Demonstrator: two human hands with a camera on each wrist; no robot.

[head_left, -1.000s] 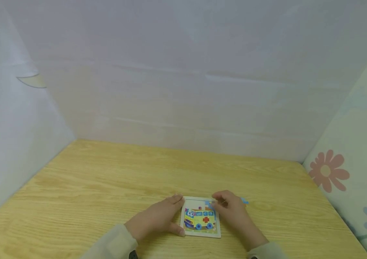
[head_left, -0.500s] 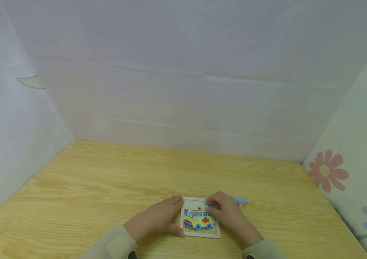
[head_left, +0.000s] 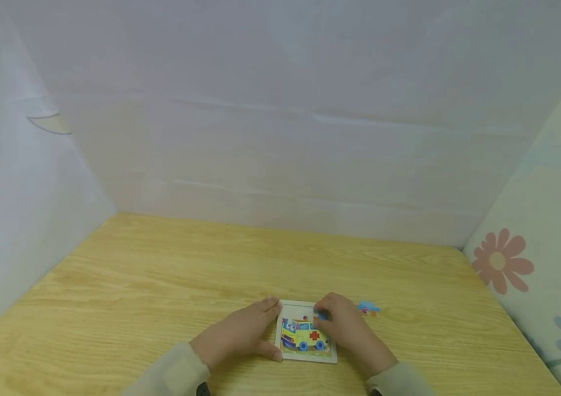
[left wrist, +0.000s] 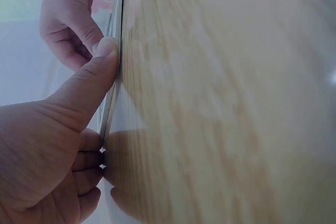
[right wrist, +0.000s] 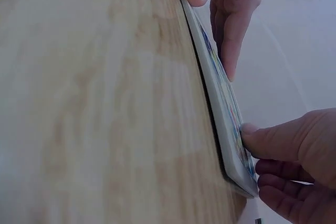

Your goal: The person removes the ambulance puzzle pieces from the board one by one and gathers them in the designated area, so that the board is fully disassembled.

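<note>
A square jigsaw puzzle board (head_left: pixel 292 310) with a pale frame lies flat on the table, showing a yellow ambulance with a red cross. My left hand (head_left: pixel 241 331) holds its left side, thumb at the near corner and fingers at the far corner. At the board's upper right, my right hand (head_left: pixel 352 325) pinches a blue puzzle piece (head_left: pixel 322 317) between thumb and forefinger, mostly covered by the fingers. The right wrist view has the right thumb (right wrist: pixel 257 136) on the picture face, with the other fingers bent by the corner of the board.
Loose blue and orange puzzle pieces (head_left: pixel 368 308) lie just right of the right hand. The wood-grain table (head_left: pixel 171 264) stretches behind and to both sides, bounded by pale cloth walls (head_left: pixel 280 165); flowers are printed on the right one.
My right hand has moved left over the board's upper right part with the blue piece, uncovering the loose pieces beside it. The left hand and board have stayed put.
</note>
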